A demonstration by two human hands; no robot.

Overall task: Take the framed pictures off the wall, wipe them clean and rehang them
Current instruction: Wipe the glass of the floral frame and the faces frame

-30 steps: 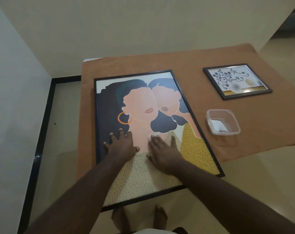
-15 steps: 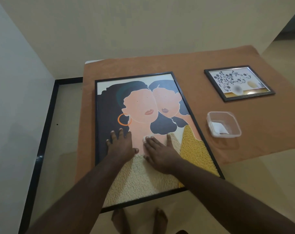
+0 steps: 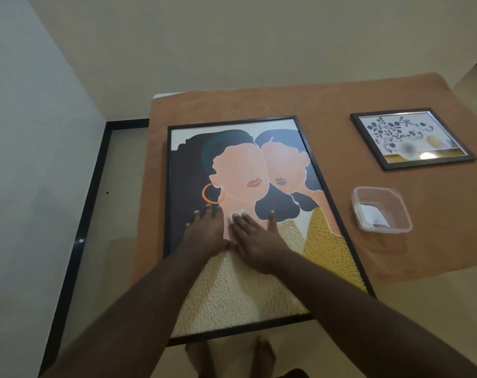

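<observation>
A large black-framed picture (image 3: pixel 240 170) of two women lies flat on the orange-covered table (image 3: pixel 300 105), its near end overhanging the table edge. My left hand (image 3: pixel 204 230) rests flat on the glass with fingers spread. Beside it, my right hand (image 3: pixel 255 238) presses a small white wipe (image 3: pixel 238 213) onto the glass under straight fingers; only the wipe's tip shows past the fingertips. A small black-framed floral picture (image 3: pixel 412 139) lies flat at the far right of the table.
A clear plastic tub (image 3: pixel 382 210) holding a white wipe stands right of the large frame. Walls rise behind and to the left. A black skirting strip (image 3: pixel 90 192) runs along the floor on the left. My bare feet (image 3: pixel 229 356) show below the frame.
My right hand has slid the wipe leftward and a little up the glass, ending close against my left hand. The left hand has stayed in place.
</observation>
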